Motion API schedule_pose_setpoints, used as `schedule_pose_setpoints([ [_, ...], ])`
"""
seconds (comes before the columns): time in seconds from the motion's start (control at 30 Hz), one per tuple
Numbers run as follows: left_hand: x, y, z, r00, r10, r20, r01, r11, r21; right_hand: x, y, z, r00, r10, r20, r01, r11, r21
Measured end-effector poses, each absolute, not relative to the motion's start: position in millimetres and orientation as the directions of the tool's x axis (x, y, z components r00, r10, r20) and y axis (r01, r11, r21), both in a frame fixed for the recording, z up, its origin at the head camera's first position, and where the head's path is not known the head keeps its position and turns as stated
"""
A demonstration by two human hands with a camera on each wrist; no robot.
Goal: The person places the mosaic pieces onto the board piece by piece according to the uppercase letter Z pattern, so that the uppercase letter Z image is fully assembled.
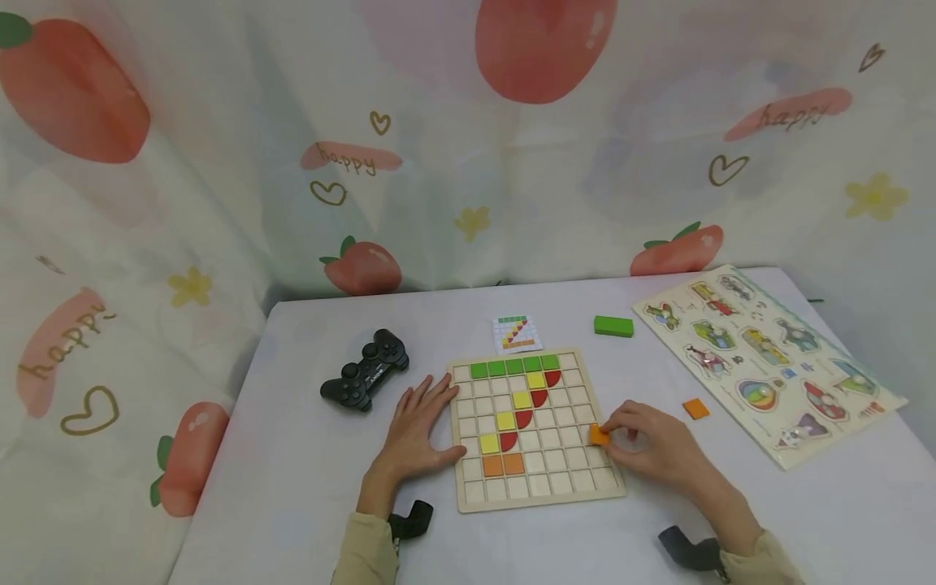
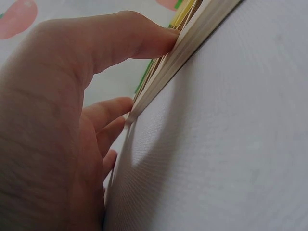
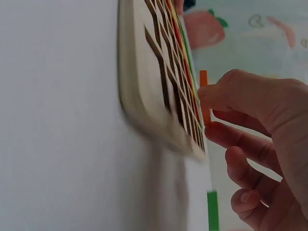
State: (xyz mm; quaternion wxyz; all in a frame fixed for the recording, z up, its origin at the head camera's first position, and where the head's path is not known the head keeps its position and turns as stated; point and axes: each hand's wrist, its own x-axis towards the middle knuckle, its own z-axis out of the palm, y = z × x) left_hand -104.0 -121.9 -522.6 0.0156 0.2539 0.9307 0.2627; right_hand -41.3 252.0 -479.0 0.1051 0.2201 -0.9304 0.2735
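A wooden grid board (image 1: 614,485) lies on the table with green squares (image 1: 515,366) along its top row. Yellow squares (image 1: 505,421) and red quarter-round pieces (image 1: 524,418) step diagonally down it, and two orange squares (image 1: 503,465) sit side by side lower left. My left hand (image 1: 417,439) rests with spread, fairly straight fingers along the board's left edge, thumb and fingertips at the rim. My right hand (image 1: 658,447) pinches an orange square tile (image 3: 204,96) between thumb and fingers, over the board's right edge. Another orange tile (image 1: 695,409) lies to the right of that hand.
A small pattern card (image 1: 516,334) lies behind the board, with a green block (image 1: 613,327) to its right. A black game controller (image 1: 366,370) is at the left. The picture puzzle board (image 1: 768,366) covers the right side. A printed curtain hangs behind the table.
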Motion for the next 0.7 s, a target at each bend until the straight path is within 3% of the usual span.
schedule_pose_setpoints([
  [0.23,-105.0,-121.5,-522.6,-0.869,0.484,0.108,0.469,0.732,0.494,-40.1,190.6,-490.8,-0.821,-0.491,0.29,-0.566,0.642,-0.517],
  [0.43,-104.2,-122.8,-521.4,-0.867,0.486,0.113,0.472,0.728,0.498,-41.8,174.5,-493.1,-0.796,-0.533,0.287,-0.601,0.636,-0.484],
  [0.57,-104.4,-123.2,-521.1,-0.868,0.482,0.117,0.471,0.728,0.498,-41.4,180.9,-488.9,-0.823,-0.518,0.234,-0.556,0.648,-0.52],
  [0.7,-104.9,-122.5,-522.0,-0.868,0.485,0.11,0.469,0.727,0.501,-39.9,207.9,-482.4,-0.888,-0.417,0.191,-0.451,0.712,-0.539],
])
